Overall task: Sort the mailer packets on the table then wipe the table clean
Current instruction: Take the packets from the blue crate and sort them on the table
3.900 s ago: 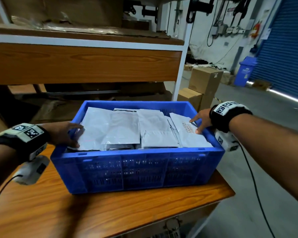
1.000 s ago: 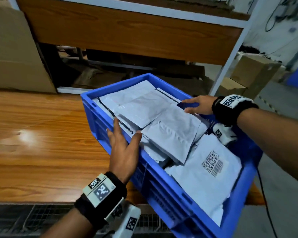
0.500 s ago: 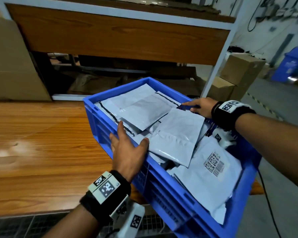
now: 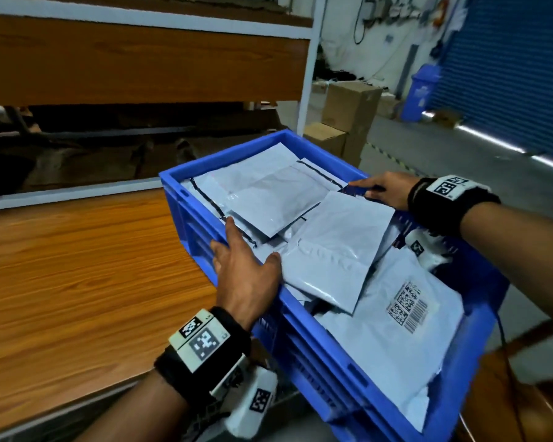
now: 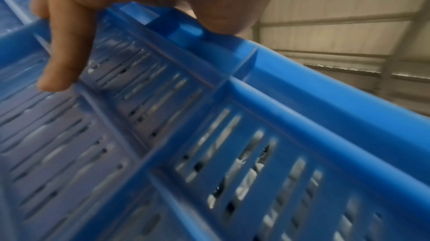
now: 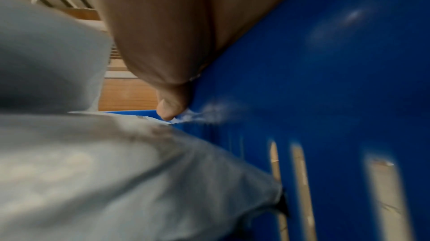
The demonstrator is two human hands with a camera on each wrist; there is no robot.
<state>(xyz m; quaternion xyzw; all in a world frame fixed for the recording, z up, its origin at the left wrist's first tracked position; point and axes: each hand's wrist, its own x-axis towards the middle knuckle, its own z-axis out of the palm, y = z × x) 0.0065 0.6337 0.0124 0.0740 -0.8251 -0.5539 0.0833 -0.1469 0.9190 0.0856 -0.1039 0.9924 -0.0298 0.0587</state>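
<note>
Filling the blue crate almost to its rim, the grey mailer packets lie loose and overlapping, the nearest one showing a printed barcode label. They have slid toward the crate's near corner, which fits the way the crate sits tilted and hanging partly past the tabletop's right edge, over the floor. Its far end seems to sit above the wooden table, though contact there cannot be made out.

Both hands are on the crate's long sides, presumably to carry or swing it. The left hand grips the near long rim: in the left wrist view its fingers curl down over the slotted outer wall while the thumb reaches inward onto the packets. The right hand lies on the opposite rim, just behind the top packet's corner. The right wrist view shows one fingertip pressed against the blue inner wall; whether the other fingers wrap the rim I cannot tell.

My guess is the sorting proper has not begun, since every packet is in the crate and the tabletop shows bare wood. With the load bunched at the low corner, a steeper tilt could spill packets over that rim.

Beyond the table stand a shelf unit, stacked cardboard boxes and a blue bin near a roller shutter.
</note>
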